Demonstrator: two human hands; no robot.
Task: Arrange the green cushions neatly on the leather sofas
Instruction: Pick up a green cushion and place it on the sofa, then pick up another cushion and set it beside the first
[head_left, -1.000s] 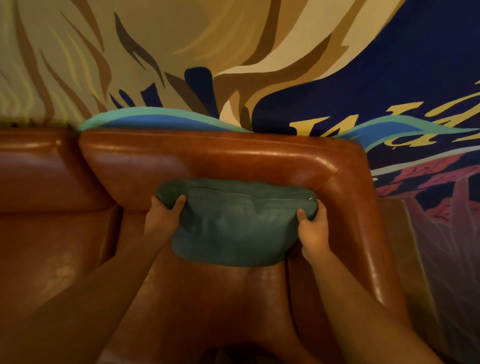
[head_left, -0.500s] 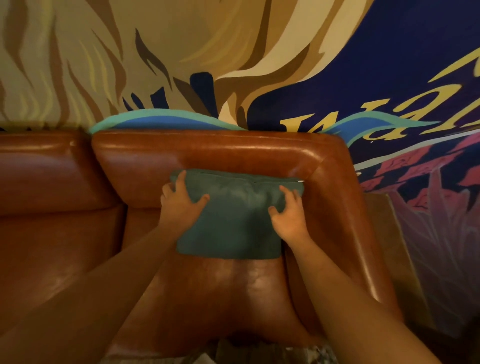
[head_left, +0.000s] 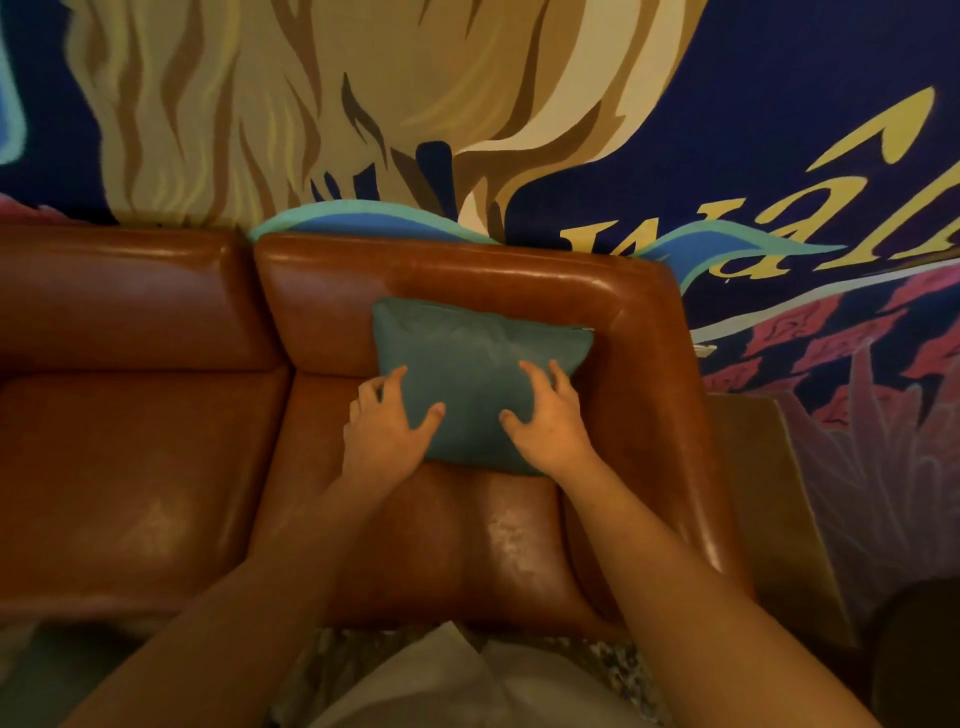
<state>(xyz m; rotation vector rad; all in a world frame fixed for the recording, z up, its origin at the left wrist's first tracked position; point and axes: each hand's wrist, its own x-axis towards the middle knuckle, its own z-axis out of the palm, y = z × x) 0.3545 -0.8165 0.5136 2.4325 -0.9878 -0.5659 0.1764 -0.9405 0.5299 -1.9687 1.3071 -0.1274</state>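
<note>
**Cushion position.** The green cushion (head_left: 467, 358) stands in the right rear corner of the leather sofa (head_left: 171, 467). Its lower edge sits on the end seat pad (head_left: 467, 545) and its back leans on the backrest (head_left: 467, 275). Its right side lies just beside the armrest (head_left: 670, 415). The corner supports it from behind and on the right, so it should stand without help. The zip (head_left: 584, 328) runs along the top edge, with its pull at the upper right corner. The upper edge slopes slightly down toward the right, so it is not yet level.

**Hand state.**
- The left hand (head_left: 387, 436) is released, fingers spread and loosely bent. It rests on the lower left part of the cushion, thumb on the front face and outer fingers past the left edge. No fabric is visibly pinched.
- The right hand (head_left: 553, 426) is also released. Its spread fingers and thumb press on the lower right of the front face.

**Reason for the hold.** Two flat hands low on the face push the filling back into the corner and square the shape, which a grasp would not do. The step in hand appears to be final seating and smoothing.

**Surroundings.** The neighbouring seat (head_left: 130, 467) to the left carries no cushion in view. A painted mural wall (head_left: 727, 130) rises directly behind the sofa.

**Caution.** Uneven pressure from one hand could tip the cushion toward the open left side, where nothing braces it.
</note>
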